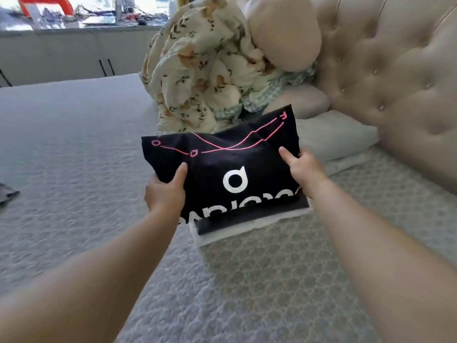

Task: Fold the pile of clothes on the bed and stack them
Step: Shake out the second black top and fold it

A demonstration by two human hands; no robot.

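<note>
At frame centre, the left hand (pixel 165 191) and right hand (pixel 302 164) grip the folded black logo-printed shirt (pixel 227 167), fingers curled round its edges, above a black-and-white folded stack (pixel 249 225) on the grey quilted bed (pixel 74 157).

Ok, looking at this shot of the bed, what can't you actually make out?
Head view only:
- Fingers of the left hand and right hand: hidden under the folded black shirt.
- Shirt's white lettering: cut off by its fold.
- Stack beneath: mostly covered by the shirt.
- Dark cloth: cut off at left edge.
</note>
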